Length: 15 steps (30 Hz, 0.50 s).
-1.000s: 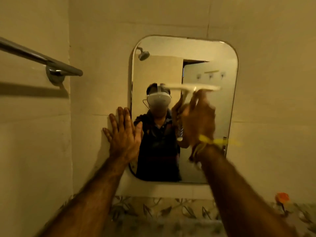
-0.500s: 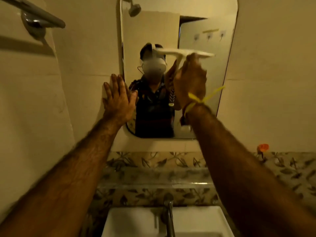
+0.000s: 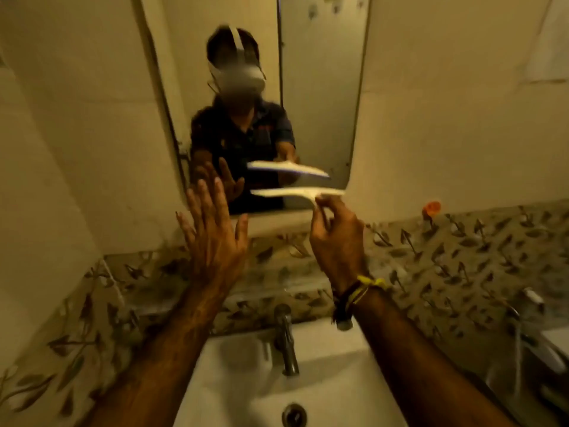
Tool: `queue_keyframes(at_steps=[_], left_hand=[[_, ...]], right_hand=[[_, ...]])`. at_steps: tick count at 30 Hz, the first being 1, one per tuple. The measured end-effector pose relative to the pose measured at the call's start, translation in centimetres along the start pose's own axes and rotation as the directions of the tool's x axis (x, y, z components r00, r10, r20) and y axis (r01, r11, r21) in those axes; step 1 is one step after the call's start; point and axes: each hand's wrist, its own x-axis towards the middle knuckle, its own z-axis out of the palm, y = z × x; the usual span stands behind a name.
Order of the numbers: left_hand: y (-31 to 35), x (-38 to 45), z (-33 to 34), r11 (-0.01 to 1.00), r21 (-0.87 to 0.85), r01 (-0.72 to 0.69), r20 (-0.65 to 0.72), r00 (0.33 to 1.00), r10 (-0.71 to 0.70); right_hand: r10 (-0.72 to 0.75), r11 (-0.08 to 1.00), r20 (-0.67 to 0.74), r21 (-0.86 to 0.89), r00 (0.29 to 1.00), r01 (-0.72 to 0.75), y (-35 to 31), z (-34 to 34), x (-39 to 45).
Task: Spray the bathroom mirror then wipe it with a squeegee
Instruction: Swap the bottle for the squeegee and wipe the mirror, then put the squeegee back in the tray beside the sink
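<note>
The mirror (image 3: 320, 87) hangs above the sink (image 3: 246, 380). In front of the mirror's lower edge, the right hand (image 3: 337, 241) grips the squeegee (image 3: 295, 192) by its handle. Beside the mirror's lower left corner, the left hand (image 3: 215, 238) is spread flat, fingers straight.

Mirror (image 3: 323, 87) cut off by the top edge, upper part out of frame; whole view smeared by motion blur. Squeegee (image 3: 295, 192) handle mostly buried in the right hand (image 3: 337, 241), so the grip on it can't be read in detail, nor whether the blade touches the glass. Far right, a small orange object (image 3: 431, 206) too blurred to identify; sink (image 3: 246, 365) cut off by the bottom edge, both forearms partly covering it.
</note>
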Motion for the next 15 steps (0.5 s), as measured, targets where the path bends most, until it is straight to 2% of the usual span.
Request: queue_keyframes(at_steps=[3, 7, 10, 13, 15], left_hand=[[4.1, -4.1, 1.7, 0.989, -0.128, -0.070, 0.059, 0.995, 0.078], [8.9, -9.9, 4.4, 0.943, -0.308, -0.122, 0.171, 0.968, 0.181], [12.0, -14.2, 6.7, 0.890, -0.432, -0.143, 0.239, 0.934, 0.266], [14.6, -18.4, 8.9, 0.830, -0.555, -0.056, 0.320, 0.906, 0.275], [16.0, -21.0, 10.9, 0.832, -0.550, 0.075, 0.476, 0.847, 0.239]], right_hand=[[0.085, 0.994, 0.037, 0.062, 0.996, -0.087, 0.5, -3.1, -1.3], [0.222, 0.975, 0.155, -0.051, 0.963, -0.216, 3.1, -7.5, -3.6], [0.275, 0.959, 0.173, -0.113, 0.946, -0.258, 5.9, -11.1, -5.5], [0.333, 0.943, 0.132, -0.043, 0.934, -0.330, 9.0, -15.1, -7.8], [0.397, 0.918, 0.069, -0.033, 0.915, -0.395, 11.0, -17.7, -9.5]])
